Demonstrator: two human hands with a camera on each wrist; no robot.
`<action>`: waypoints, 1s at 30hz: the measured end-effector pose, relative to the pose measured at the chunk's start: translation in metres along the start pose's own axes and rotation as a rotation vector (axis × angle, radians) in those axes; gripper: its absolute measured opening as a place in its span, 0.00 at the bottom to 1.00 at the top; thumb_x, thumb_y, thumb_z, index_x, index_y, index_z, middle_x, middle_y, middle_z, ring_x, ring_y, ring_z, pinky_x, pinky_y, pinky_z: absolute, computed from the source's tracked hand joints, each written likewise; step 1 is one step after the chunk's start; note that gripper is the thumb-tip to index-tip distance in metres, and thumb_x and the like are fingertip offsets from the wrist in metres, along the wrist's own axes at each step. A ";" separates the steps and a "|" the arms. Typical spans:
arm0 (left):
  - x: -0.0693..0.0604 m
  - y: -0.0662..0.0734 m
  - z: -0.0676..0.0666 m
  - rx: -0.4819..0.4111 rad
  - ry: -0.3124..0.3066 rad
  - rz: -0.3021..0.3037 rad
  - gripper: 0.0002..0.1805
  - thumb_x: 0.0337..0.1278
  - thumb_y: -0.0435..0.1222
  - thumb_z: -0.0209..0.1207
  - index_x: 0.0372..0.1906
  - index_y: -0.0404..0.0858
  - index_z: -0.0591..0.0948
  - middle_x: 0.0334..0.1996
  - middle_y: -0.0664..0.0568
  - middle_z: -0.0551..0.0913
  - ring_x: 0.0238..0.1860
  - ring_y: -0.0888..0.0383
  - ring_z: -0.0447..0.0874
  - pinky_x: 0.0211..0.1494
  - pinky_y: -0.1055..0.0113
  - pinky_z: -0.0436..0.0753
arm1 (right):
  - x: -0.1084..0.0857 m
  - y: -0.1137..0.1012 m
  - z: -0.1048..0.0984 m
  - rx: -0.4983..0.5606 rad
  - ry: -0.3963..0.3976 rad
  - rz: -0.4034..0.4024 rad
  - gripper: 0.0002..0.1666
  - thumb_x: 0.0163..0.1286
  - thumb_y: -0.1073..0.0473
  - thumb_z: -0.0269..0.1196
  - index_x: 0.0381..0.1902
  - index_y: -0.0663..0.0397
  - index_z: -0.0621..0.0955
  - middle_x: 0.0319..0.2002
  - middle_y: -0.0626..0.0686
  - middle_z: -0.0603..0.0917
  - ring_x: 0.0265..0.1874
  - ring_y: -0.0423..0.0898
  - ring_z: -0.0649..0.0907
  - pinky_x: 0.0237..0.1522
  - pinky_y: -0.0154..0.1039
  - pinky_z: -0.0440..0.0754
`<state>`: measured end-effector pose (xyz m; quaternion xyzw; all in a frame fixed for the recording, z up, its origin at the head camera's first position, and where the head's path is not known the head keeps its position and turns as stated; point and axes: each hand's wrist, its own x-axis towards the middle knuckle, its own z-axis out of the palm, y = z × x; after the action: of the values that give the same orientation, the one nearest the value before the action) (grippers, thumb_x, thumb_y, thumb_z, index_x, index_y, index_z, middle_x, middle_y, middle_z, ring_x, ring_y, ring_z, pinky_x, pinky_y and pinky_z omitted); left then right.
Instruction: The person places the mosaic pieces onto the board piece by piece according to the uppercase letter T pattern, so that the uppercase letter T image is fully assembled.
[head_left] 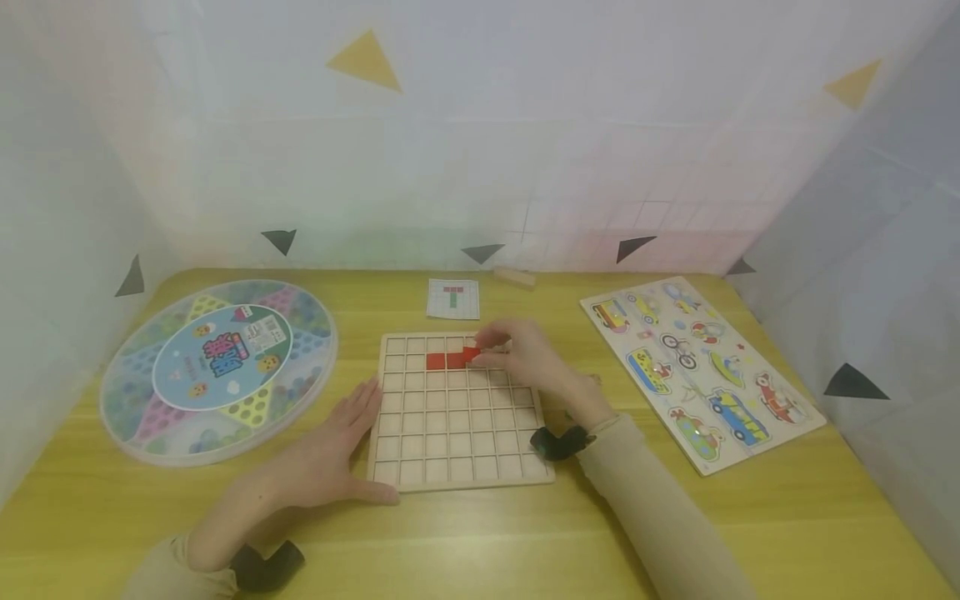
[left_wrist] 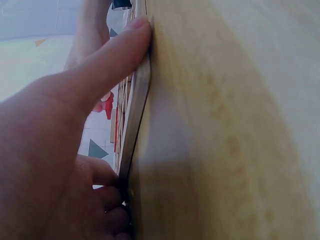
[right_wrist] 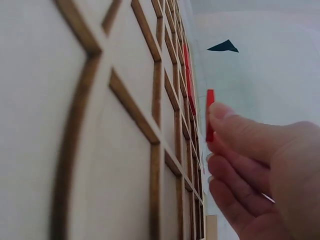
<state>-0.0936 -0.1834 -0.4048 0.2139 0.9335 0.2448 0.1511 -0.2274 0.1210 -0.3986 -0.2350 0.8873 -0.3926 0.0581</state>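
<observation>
A wooden grid board (head_left: 448,423) lies at the middle of the table, two red square tiles (head_left: 446,361) set side by side in its second row from the back. Between thumb and fingers my right hand (head_left: 528,358) pinches another red tile (right_wrist: 210,115), held just above the board in the right wrist view. My left hand (head_left: 330,454) rests at the board's left side, thumb (left_wrist: 117,45) along the front edge and fingers at the left edge. Behind the board lies a pattern card (head_left: 453,310) printed with a red and green T shape.
A round Chinese checkers set (head_left: 187,425) with a clear cover lies to the left. On the right is a wooden vehicle puzzle board (head_left: 697,375). A small wooden block (head_left: 514,277) sits near the back edge, and a patterned sheet (head_left: 480,167) hangs behind the table.
</observation>
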 end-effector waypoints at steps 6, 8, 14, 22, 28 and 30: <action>0.000 -0.001 0.001 -0.006 -0.003 0.001 0.75 0.38 0.74 0.63 0.80 0.36 0.40 0.81 0.45 0.32 0.80 0.40 0.34 0.78 0.40 0.52 | 0.000 0.005 0.001 0.003 -0.021 0.014 0.17 0.62 0.59 0.73 0.47 0.58 0.85 0.44 0.51 0.87 0.46 0.47 0.85 0.52 0.43 0.85; 0.000 -0.001 0.001 -0.008 -0.005 -0.001 0.75 0.38 0.74 0.63 0.80 0.36 0.40 0.81 0.45 0.32 0.80 0.39 0.33 0.78 0.40 0.52 | -0.001 0.006 0.001 0.003 -0.021 0.010 0.16 0.61 0.60 0.73 0.46 0.59 0.85 0.43 0.51 0.87 0.46 0.47 0.85 0.52 0.43 0.85; 0.000 -0.001 0.001 -0.005 -0.006 -0.001 0.75 0.38 0.74 0.63 0.80 0.36 0.40 0.81 0.45 0.32 0.80 0.39 0.33 0.78 0.40 0.52 | -0.001 0.006 0.000 -0.013 -0.019 0.013 0.14 0.61 0.60 0.73 0.44 0.56 0.86 0.42 0.50 0.88 0.45 0.46 0.85 0.52 0.43 0.85; 0.000 -0.002 0.001 0.010 -0.003 -0.003 0.75 0.37 0.75 0.62 0.80 0.36 0.41 0.81 0.45 0.32 0.80 0.39 0.34 0.77 0.40 0.54 | 0.000 0.008 0.002 -0.036 -0.011 0.030 0.14 0.61 0.59 0.74 0.45 0.54 0.86 0.43 0.48 0.88 0.45 0.45 0.85 0.52 0.43 0.85; 0.000 -0.002 0.001 0.013 0.001 -0.004 0.75 0.37 0.75 0.62 0.80 0.36 0.41 0.81 0.45 0.32 0.80 0.38 0.35 0.77 0.39 0.55 | 0.000 0.008 0.003 -0.044 -0.001 0.032 0.14 0.60 0.59 0.74 0.44 0.54 0.86 0.43 0.48 0.88 0.45 0.46 0.86 0.51 0.42 0.86; 0.000 -0.001 0.001 0.012 0.000 -0.006 0.75 0.37 0.75 0.62 0.80 0.36 0.41 0.81 0.45 0.32 0.80 0.38 0.35 0.77 0.39 0.55 | 0.000 0.008 0.003 -0.039 0.002 0.035 0.14 0.60 0.59 0.74 0.44 0.54 0.86 0.42 0.48 0.88 0.44 0.45 0.86 0.51 0.42 0.86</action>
<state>-0.0935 -0.1842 -0.4062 0.2120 0.9356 0.2390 0.1506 -0.2294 0.1240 -0.4061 -0.2200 0.8989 -0.3742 0.0594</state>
